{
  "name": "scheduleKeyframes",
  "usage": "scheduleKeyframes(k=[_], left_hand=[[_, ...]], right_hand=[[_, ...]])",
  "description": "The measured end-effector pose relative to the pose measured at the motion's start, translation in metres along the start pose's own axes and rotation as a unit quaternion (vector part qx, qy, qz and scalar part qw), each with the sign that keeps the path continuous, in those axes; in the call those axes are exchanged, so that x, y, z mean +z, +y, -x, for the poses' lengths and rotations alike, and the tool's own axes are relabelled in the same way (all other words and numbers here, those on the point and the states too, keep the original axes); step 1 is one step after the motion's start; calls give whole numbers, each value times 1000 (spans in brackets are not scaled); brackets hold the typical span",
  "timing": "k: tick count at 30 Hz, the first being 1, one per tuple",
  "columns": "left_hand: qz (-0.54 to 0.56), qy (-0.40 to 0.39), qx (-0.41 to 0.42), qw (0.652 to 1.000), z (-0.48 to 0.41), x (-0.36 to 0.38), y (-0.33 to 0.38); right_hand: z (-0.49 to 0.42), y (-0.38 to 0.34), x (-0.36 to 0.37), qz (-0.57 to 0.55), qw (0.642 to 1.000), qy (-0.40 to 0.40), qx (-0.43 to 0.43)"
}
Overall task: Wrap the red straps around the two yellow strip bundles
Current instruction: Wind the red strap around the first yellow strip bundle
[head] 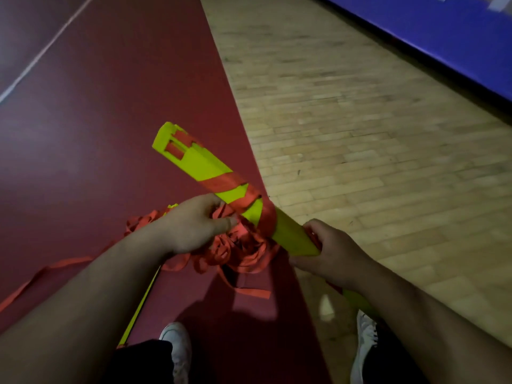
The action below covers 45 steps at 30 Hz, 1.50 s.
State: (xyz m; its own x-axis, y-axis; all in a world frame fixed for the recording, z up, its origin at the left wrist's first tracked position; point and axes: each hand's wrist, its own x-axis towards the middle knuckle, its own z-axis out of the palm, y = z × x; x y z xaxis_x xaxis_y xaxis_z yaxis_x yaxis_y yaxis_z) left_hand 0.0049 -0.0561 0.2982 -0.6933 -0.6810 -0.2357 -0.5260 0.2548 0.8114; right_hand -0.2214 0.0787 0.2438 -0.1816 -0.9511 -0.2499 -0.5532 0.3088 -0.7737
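Wrapping red strap point(267, 217) | my right hand point(332, 253) clenches yellow bundle point(206, 164) | left hand point(194, 225) pinches strap | keep turns taut, overlapping

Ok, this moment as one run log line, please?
right hand: grips yellow strip bundle | left hand: holds red strap | wrap: few turns on, rest hangs loose

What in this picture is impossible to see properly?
All head view.
1. Near end of the held yellow bundle: behind the right hand and arm.
2. Yellow strip on the floor: mostly under the left forearm.
3. Red strap's trailing end: cut off by the left edge.
4. Blue panel: blurred, cut by the top-right corner.
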Motion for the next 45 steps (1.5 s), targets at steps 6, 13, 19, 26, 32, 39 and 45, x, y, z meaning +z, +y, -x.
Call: scheduleKeyframes(k=[6,13,19,26,32,39,45], left_hand=[[-140,82,81,983,-6,-3,-24],[194,59,1,979,-3,14,-6],[52,117,21,991,-7,10,-3],[-10,128,-5,992,-17,6,-15],[-149,139,18,979,-16,-1,-19],[99,84,-28,991,-17,0,-19],[185,46,7,982,-11,4,-3]], right_hand=[[-2,-1,-12,-56,998,-2,21],[3,-10,-18,-67,998,16,3],[2,-8,-19,-47,998,35,14],[1,-10,-23,-20,999,44,11],[3,-12,-30,-17,999,39,4],[2,-5,-36,24,996,85,-2],[-4,2,-25,91,992,86,11]])
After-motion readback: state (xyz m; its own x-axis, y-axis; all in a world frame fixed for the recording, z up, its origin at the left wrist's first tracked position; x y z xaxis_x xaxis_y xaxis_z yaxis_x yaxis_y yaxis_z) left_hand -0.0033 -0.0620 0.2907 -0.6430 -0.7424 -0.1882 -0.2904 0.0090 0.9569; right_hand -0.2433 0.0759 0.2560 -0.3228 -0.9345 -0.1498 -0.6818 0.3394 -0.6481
